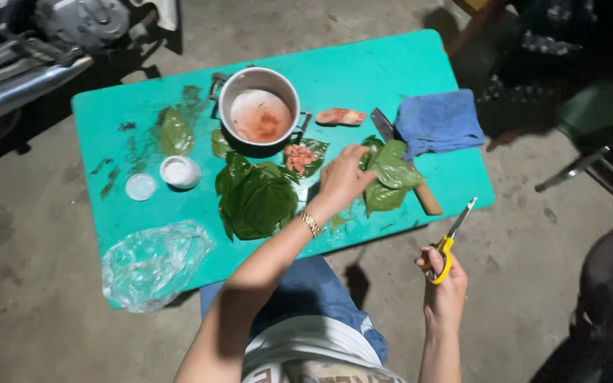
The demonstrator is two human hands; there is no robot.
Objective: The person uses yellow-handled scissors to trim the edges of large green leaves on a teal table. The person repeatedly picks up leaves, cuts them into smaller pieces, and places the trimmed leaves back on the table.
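The left hand [343, 177] reaches over the teal table [363, 67], fingers pinched on green leaves [389, 177] lying at its 3 o'clock, on top of a knife [407, 167]. The right hand [443, 280], off the table at 5 o'clock, grips yellow-handled scissors [451, 242], blades pointing to 1 o'clock. A leaf pile [258, 202] sits at the left hand's 9 o'clock.

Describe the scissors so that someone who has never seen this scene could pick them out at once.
Start at the teal table and go to its near right corner, just past the edge. There the right hand holds the scissors over the concrete floor, blades pointing up toward the table. Their yellow handles set them apart from the wooden-handled knife lying on the table.
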